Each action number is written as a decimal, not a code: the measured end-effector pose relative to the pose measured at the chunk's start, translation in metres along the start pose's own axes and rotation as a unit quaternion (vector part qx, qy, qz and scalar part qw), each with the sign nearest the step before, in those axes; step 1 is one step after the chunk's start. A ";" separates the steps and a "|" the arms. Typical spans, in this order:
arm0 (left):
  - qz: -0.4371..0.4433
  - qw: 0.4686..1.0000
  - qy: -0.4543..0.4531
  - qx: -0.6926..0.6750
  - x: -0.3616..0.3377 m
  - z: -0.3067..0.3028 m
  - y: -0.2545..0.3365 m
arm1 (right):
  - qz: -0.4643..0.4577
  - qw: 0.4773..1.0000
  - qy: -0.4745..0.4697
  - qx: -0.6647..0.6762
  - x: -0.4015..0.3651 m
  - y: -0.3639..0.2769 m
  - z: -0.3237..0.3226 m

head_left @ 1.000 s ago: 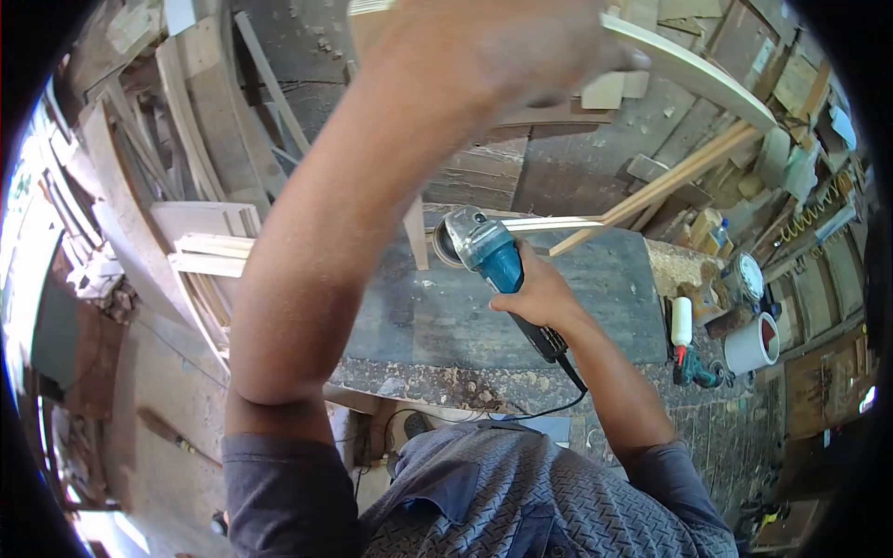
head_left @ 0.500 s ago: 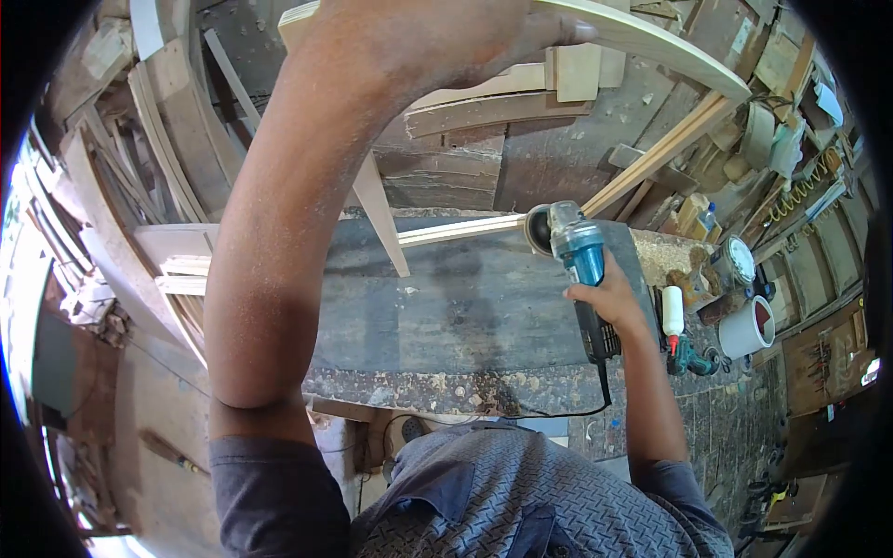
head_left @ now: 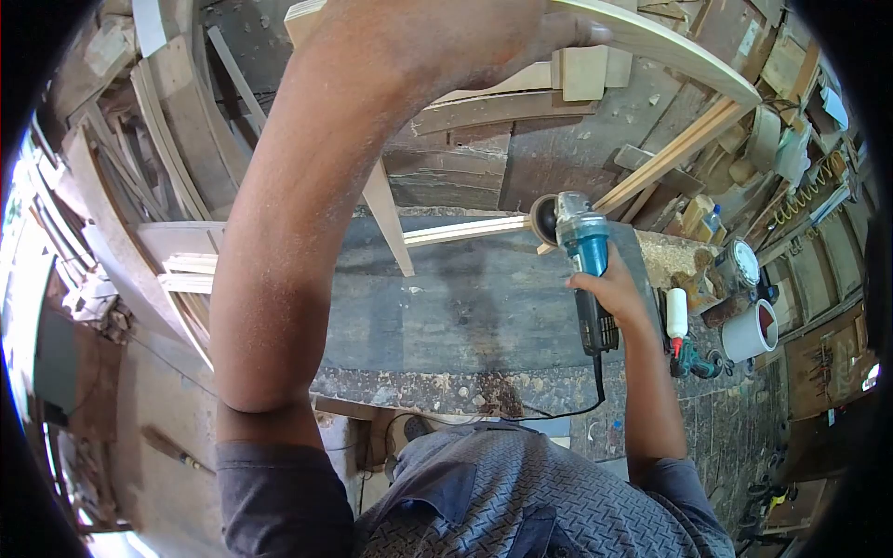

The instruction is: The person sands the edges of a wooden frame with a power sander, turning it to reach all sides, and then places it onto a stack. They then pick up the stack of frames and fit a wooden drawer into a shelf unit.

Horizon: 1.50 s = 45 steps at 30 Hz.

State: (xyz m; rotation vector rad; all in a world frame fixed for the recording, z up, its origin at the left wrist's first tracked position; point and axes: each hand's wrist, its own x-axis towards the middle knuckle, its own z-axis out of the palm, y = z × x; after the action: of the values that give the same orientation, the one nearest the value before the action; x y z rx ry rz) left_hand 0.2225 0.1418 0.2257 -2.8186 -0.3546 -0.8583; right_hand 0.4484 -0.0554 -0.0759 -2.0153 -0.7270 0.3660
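- The right hand (head_left: pixel 619 290) has its fingers and thumb wrapped around a teal-and-black angle grinder (head_left: pixel 587 244) with a silver head.
- The grinder is above a dark grey, flat work surface (head_left: pixel 437 316), its round disc (head_left: pixel 543 221) at the pale, narrow wooden rails (head_left: pixel 470 231); whether they touch is unclear.
- The left hand (head_left: pixel 484 37) is at a pale, curved wooden board (head_left: pixel 688 51), one digit along it; whether its fingers clamp the board cannot be told.
- The step in hand looks like placing the disc at the wood; any move along it calls for steady wood and a slack black cord (head_left: pixel 599 381).
- Counted: one grinder, one disc, one curved board, one pale tapering wooden leg (head_left: pixel 383 219).
- To the right: one white plastic bottle with a red tip (head_left: pixel 676 314), one open white-rimmed can (head_left: pixel 744 262), one white bucket (head_left: pixel 744 337).
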 end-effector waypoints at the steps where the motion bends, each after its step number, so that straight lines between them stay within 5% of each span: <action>1: 0.010 1.000 0.010 -0.007 -0.002 0.001 -0.001 | 0.008 1.000 -0.014 0.008 -0.010 -0.019 0.007; 6: -0.018 0.998 0.044 0.043 -0.005 0.000 0.010 | -0.033 0.996 -0.083 0.018 -0.023 -0.044 0.054; 12: 0.008 1.000 0.011 0.013 0.000 0.002 -0.004 | -0.088 0.971 -0.187 -0.120 -0.029 -0.076 0.084; 15: 0.025 0.998 0.053 0.028 -0.003 0.003 -0.005 | -0.069 0.975 -0.168 -0.126 -0.024 -0.064 0.065; 21: 0.002 1.000 -0.007 0.029 0.012 0.003 -0.015 | -0.048 0.997 -0.056 -0.038 -0.019 -0.006 -0.001; 23: 0.143 0.930 0.305 0.148 0.019 0.032 -0.038 | -0.036 0.999 -0.021 -0.030 -0.029 0.012 -0.020; 24: 0.146 0.927 0.312 0.150 0.019 0.044 -0.050 | -0.003 1.000 -0.009 0.005 -0.042 0.022 -0.028; 26: 0.099 0.811 0.532 0.221 0.010 0.074 -0.081 | 0.045 0.998 0.011 0.038 -0.073 0.032 -0.040; 30: -0.172 0.847 0.451 -0.223 -0.088 0.229 -0.098 | 0.091 0.988 0.051 0.112 -0.139 0.088 -0.049; 32: -0.223 0.895 0.254 -0.290 -0.135 0.315 -0.090 | 0.107 0.987 0.071 0.101 -0.169 0.121 -0.049; 33: -0.219 0.895 0.256 -0.292 -0.136 0.312 -0.084 | 0.156 0.978 0.069 0.119 -0.181 0.130 -0.049; 35: -0.379 0.812 0.147 -0.420 -0.128 0.292 -0.073 | 0.203 0.967 0.073 0.137 -0.198 0.139 -0.049; 37: -0.285 0.914 0.205 -0.202 -0.096 0.255 -0.082 | 0.254 0.953 0.082 0.144 -0.214 0.138 -0.047; 42: -0.132 0.957 0.247 -0.078 -0.026 0.125 -0.021 | 0.229 0.963 0.078 0.121 -0.224 0.148 -0.043; 45: -0.031 0.999 0.031 0.012 -0.014 0.145 0.021 | 0.196 0.975 0.055 0.088 -0.226 0.192 -0.037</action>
State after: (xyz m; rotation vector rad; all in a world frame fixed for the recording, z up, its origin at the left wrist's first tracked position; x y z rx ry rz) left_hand 0.2928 0.1530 0.0968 -2.7649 -0.4418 -0.9462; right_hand 0.3581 -0.2962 -0.2273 -1.9851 -0.2139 0.5227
